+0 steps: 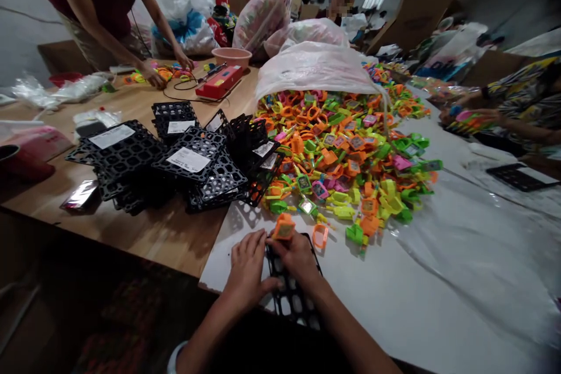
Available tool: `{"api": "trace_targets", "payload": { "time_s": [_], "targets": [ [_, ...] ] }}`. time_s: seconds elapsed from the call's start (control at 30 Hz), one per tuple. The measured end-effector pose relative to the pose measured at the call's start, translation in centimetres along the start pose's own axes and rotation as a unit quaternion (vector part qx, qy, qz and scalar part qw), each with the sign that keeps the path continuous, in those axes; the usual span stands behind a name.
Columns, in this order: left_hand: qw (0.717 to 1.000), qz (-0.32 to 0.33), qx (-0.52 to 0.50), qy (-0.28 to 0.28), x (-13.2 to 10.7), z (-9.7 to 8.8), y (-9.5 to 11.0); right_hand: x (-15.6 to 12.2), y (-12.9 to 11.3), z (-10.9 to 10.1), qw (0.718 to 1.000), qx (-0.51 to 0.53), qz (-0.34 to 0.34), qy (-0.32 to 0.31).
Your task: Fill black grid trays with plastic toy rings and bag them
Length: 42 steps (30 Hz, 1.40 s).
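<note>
A black plastic grid tray lies in front of me at the table's edge. My left hand grips its left side, fingers over the top corner and thumb on the grid. An orange toy watch is pinched in my right hand, over the tray's far end. Just right of the tray, a loose orange toy watch rests on the white table surface. Beyond my hands spreads a big heap of orange, green, yellow and pink toy watches, spilling from a white plastic bag.
Stacked black grid trays with white labels stand to the left. Behind them are a red sealing machine and a pink basin. One co-worker handles toys at the far left, another at the right.
</note>
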State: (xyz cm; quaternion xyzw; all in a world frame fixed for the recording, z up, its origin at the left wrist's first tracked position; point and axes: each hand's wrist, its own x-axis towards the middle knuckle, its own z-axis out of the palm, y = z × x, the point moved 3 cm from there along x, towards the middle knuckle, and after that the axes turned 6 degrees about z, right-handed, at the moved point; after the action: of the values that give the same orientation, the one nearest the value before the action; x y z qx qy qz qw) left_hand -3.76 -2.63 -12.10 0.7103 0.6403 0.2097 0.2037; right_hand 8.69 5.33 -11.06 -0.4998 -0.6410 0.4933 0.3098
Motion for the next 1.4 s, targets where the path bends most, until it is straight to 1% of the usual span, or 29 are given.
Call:
{"api": "trace_targets", "payload": {
  "time_s": [0.07, 0.1, 0.17, 0.2, 0.23, 0.27, 0.3, 0.33, 0.37, 0.4, 0.43, 0.47, 0.53, 0.57, 0.63, 0.67, 0.7, 0.73, 0.8, 0.83, 0.87, 0.9, 0.97, 1.03, 1.07, 1.13, 1.2, 1.3, 1.4],
  "targets": [
    [1.0, -0.009, 0.0, 0.001, 0.0, 0.2, -0.2, -0.3, -0.6, 0.3, 0.996, -0.049, -0.065, 0.023],
    [1.0, -0.014, 0.002, -0.001, 0.0, 0.2, -0.2, -0.3, -0.9, 0.4, 0.994, -0.066, -0.08, 0.024],
    [1.0, -0.021, 0.01, -0.005, 0.0, 0.3, -0.3, -0.2, -1.2, 0.1, 0.993, -0.086, -0.075, -0.009],
    [1.0, -0.024, 0.014, -0.006, 0.1, 0.4, -0.4, 0.0, -1.3, -0.5, 0.993, -0.09, -0.064, -0.033],
    [1.0, -0.024, 0.018, -0.004, 0.1, 0.4, -0.4, 0.2, -1.3, -1.4, 0.993, -0.092, -0.054, -0.046],
    [1.0, -0.023, 0.021, -0.001, 0.0, 0.5, -0.4, 0.4, -1.4, -2.7, 0.993, -0.099, -0.05, -0.039],
    [1.0, -0.02, 0.022, 0.004, 0.0, 0.6, -0.4, 0.7, -1.4, -4.3, 0.992, -0.116, -0.052, -0.009],
    [1.0, -0.015, 0.021, 0.008, -0.1, 0.7, -0.5, 1.0, -1.3, -6.1, 0.987, -0.147, -0.056, 0.039],
    [1.0, -0.01, 0.019, 0.014, -0.1, 0.7, -0.5, 1.5, -1.3, -7.9, 0.974, -0.195, -0.062, 0.093],
    [1.0, -0.007, 0.016, 0.02, -0.1, 0.7, -0.5, 2.0, -1.1, -9.3, 0.957, -0.254, -0.055, 0.126],
    [1.0, -0.006, 0.01, 0.028, 0.0, 0.7, -0.5, 2.5, -0.9, -10.5, 0.939, -0.313, -0.037, 0.141],
    [0.999, -0.006, 0.003, 0.039, 0.2, 0.6, -0.5, 3.1, -0.7, -11.4, 0.921, -0.365, -0.017, 0.136],
    [0.997, -0.006, -0.018, 0.071, 0.8, 0.1, -0.3, 4.0, -0.5, -12.4, 0.894, -0.436, 0.011, 0.101],
    [0.996, -0.002, -0.03, 0.088, 1.3, -0.2, -0.1, 4.2, -0.6, -12.7, 0.885, -0.456, 0.012, 0.087],
    [0.993, 0.011, -0.05, 0.111, 2.3, -0.8, 0.2, 4.1, -1.2, -13.3, 0.875, -0.477, 0.005, 0.088],
    [0.992, 0.017, -0.055, 0.116, 2.9, -1.0, 0.4, 3.7, -1.6, -13.7, 0.875, -0.473, 0.007, 0.102],
    [0.991, 0.022, -0.056, 0.117, 3.4, -1.1, 0.5, 3.1, -1.9, -13.9, 0.883, -0.454, 0.012, 0.117],
    [0.991, 0.024, -0.055, 0.116, 3.8, -1.1, 0.5, 2.4, -2.2, -14.0, 0.9, -0.415, 0.022, 0.13],
    [0.992, 0.024, -0.049, 0.116, 4.3, -1.0, 0.5, 0.9, -2.3, -13.2, 0.953, -0.269, 0.055, 0.131],
    [0.992, 0.023, -0.046, 0.118, 4.4, -0.8, 0.4, 0.3, -2.1, -12.2, 0.975, -0.175, 0.072, 0.115],
    [0.992, 0.024, -0.043, 0.12, 4.3, -0.7, 0.3, -0.3, -2.0, -10.8, 0.989, -0.083, 0.088, 0.091],
    [0.991, 0.025, -0.04, 0.122, 4.3, -0.7, 0.3, -0.7, -1.8, -9.1, 0.993, 0.001, 0.101, 0.061],
    [0.991, 0.03, -0.036, 0.126, 4.1, -0.6, 0.2, -0.9, -1.4, -5.7, 0.987, 0.113, 0.116, 0.01],
    [0.991, 0.037, -0.033, 0.128, 4.0, -0.7, 0.2, -0.5, -0.9, -3.2, 0.975, 0.18, 0.126, -0.007],
    [0.99, 0.04, -0.032, 0.129, 4.0, -0.7, 0.3, -0.2, -0.6, -2.4, 0.97, 0.204, 0.131, -0.006],
    [0.99, 0.044, -0.029, 0.129, 4.0, -0.8, 0.3, 0.3, 0.1, -1.8, 0.963, 0.23, 0.138, 0.0],
    [0.99, 0.045, -0.029, 0.13, 4.0, -0.7, 0.2, 0.6, 0.7, -1.9, 0.968, 0.21, 0.134, 0.002],
    [0.99, 0.044, -0.034, 0.132, 4.0, -0.7, 0.2, 0.4, 1.0, -2.6, 0.991, 0.094, 0.092, 0.022],
    [0.989, 0.046, -0.041, 0.136, 4.0, -0.6, 0.1, -0.2, 0.1, -2.8, 0.999, -0.023, 0.008, 0.039]
  ]
}}
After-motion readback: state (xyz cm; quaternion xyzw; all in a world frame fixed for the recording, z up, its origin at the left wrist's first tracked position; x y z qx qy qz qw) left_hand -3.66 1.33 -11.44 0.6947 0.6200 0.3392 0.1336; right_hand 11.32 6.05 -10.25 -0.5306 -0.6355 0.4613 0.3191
